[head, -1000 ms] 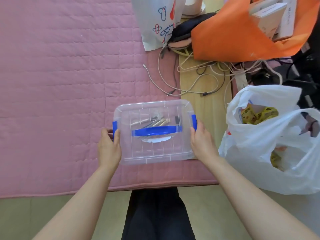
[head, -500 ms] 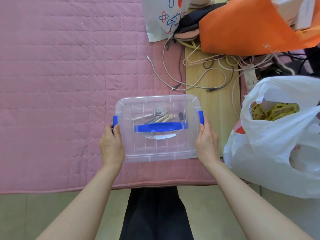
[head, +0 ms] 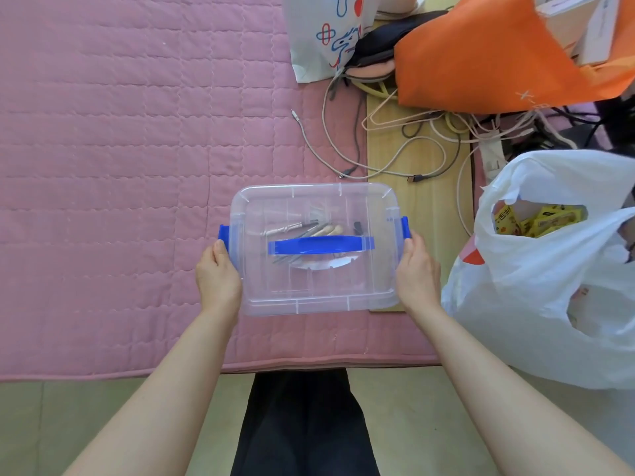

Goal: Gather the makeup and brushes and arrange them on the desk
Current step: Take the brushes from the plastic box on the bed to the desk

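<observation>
Clear plastic box [head: 316, 290] with lid on, blue carry handle [head: 321, 244] lying flat across the lid, blue latches [head: 224, 235] on both short sides. It sits toward the near right corner of the pink quilted mat [head: 120, 166], its right end over a light wooden board [head: 426, 201]. Cannot tell if it is lifted or resting.

Through the lid: a few slim makeup brushes [head: 309, 230] with pale and grey handles, lying jumbled under the handle. Other small items inside are too blurred to name.

Left hand [head: 218, 273] grips the box's left side, thumb [head: 220, 247] up against the left latch. Right hand [head: 417, 273] grips the right side, thumb just below the right latch. The remaining fingers of both hands are hidden under the box, so spread or together cannot be told.

White plastic bag [head: 549, 286], open, yellow packets [head: 546, 219] inside, just beside the box past the mat's right edge. Tangle of white and grey cables [head: 395, 149] on the mat's far right part and the board. Orange fabric bag [head: 481, 56] and white paper bag with blue-red drawings [head: 326, 32] at the far right corner.
</observation>
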`<state>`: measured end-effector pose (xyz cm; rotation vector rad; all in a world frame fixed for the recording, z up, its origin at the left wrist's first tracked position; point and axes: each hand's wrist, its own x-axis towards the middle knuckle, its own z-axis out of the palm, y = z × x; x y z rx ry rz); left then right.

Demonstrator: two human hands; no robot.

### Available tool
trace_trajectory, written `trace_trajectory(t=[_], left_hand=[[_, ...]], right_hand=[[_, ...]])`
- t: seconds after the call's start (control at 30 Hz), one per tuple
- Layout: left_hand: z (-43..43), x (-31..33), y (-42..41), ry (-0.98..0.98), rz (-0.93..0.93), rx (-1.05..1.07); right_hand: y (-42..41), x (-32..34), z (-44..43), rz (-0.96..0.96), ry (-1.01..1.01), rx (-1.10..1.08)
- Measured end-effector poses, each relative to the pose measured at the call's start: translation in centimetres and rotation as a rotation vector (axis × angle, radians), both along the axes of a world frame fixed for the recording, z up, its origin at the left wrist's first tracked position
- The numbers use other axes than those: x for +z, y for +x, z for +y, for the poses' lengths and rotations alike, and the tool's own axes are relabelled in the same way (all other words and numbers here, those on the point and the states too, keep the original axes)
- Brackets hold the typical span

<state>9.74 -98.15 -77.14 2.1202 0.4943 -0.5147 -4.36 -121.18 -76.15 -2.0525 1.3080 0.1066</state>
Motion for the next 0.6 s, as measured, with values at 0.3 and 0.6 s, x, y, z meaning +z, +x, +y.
trace_trajectory(t=[0.3,0.6], left_hand=[[0.7,-0.9,0.1,-0.156,0.175,0.122],[0.1,1.6,-0.6,0.110,-0.415,-0.474]], right_hand=[[-0.1,-0.4,-1.0,0.003,0.187,-0.147],[0.6,2.9,1.6,-0.087,-0.111,0.221]])
